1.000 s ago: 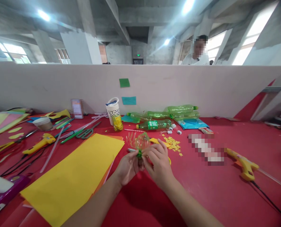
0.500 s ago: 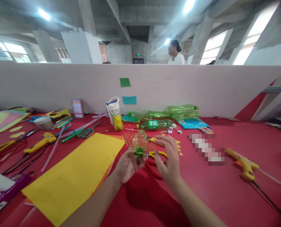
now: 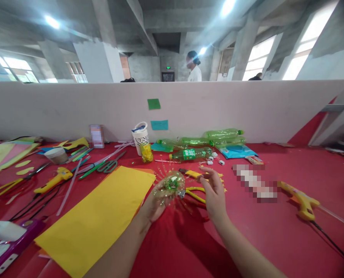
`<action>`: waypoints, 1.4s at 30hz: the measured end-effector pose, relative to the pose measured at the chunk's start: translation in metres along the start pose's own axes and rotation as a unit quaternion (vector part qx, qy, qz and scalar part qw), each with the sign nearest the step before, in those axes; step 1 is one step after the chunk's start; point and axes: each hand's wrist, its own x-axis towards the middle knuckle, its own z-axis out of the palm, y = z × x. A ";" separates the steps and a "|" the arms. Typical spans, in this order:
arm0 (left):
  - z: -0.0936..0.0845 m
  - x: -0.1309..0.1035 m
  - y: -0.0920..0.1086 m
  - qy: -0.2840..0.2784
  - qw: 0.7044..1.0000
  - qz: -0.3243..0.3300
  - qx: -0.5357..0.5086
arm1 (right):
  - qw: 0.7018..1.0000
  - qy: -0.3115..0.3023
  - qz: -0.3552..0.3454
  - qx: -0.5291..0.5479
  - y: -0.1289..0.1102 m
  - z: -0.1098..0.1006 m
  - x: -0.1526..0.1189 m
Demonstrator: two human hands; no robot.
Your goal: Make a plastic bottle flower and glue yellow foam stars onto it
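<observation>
One cut green bottle piece (image 3: 175, 180) is serving as our landmark in the head view, its thin clear strips fanning out all around. Our left hand (image 3: 154, 202) is clamping it from the left and below, the fingers partly showing through the clear plastic. We are seeing its green neck end roughly facing us, so its long axis seems to be running toward our eyes rather than across the table. Our right hand (image 3: 216, 193) is hovering apart on the right of the piece, its fingers loosely parted and gripping nothing that we are seeing. The left hand is clearly the nearer one, since it is touching the piece while the right is leaving a gap. Within that gap, a yellow cutter (image 3: 192, 174) is lying just right of the piece, close to our right fingertips; whether they are touching it, we cannot tell. Yellow-handled scissors (image 3: 195, 195) are also resting right of the piece and slightly nearer us. Yellow paper (image 3: 99, 220) is spreading out to its left, a labelled green bottle (image 3: 190, 154) is lying beyond it, and a yellow glue gun (image 3: 305, 202) is resting well apart to its right.
</observation>
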 end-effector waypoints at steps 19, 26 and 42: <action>0.000 0.007 0.001 0.052 0.998 0.013 0.024 | 0.964 -0.107 -0.197 -0.141 -0.022 -0.002 -0.011; 0.001 0.004 0.001 0.050 0.997 0.031 0.056 | 0.914 -0.201 -0.262 -0.238 -0.024 0.007 -0.021; -0.001 0.005 -0.005 0.030 0.982 0.030 0.183 | 0.924 -0.236 -0.228 -0.195 -0.012 0.015 -0.020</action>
